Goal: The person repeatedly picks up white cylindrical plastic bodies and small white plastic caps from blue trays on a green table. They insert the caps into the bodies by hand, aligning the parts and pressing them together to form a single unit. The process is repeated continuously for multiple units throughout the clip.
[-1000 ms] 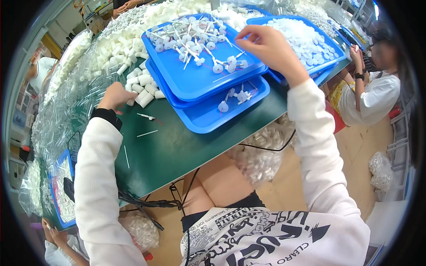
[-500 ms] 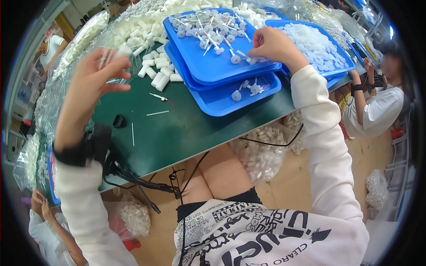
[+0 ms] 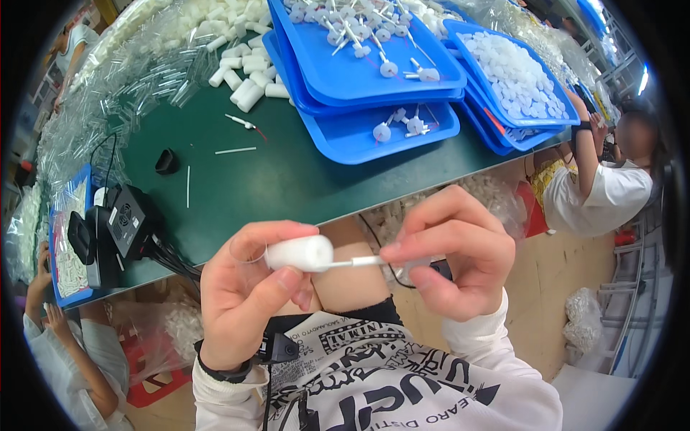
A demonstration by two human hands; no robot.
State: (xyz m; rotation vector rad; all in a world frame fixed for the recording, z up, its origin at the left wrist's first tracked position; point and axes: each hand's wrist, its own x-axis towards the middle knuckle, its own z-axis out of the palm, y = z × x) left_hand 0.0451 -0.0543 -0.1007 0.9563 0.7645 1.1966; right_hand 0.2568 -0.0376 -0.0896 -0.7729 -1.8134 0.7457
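In front of my lap, my left hand (image 3: 241, 294) grips a white foam cylinder (image 3: 303, 253) between thumb and fingers. A clear plastic tube (image 3: 243, 264) shows behind the cylinder, against the same fingers. My right hand (image 3: 460, 255) pinches a thin white stick piece (image 3: 366, 261); its tip meets or lies right beside the cylinder's end, I cannot tell which. The fingers hide the stick's right part. Beyond my hands, a blue tray (image 3: 359, 82) bears a heap of white sticks with round discs (image 3: 388, 69).
More blue trays are stacked below it and at the right, one with white discs (image 3: 517, 75). Foam cylinders (image 3: 248, 93) and clear tubes (image 3: 169, 86) pile up at the back left. A black device with cables (image 3: 129, 223) stands on the green table (image 3: 237, 190). People sit at both sides.
Both hands have come down from over the table to in front of my lap and close together. My right hand has left the tray with a stick piece; the view has shifted slightly.
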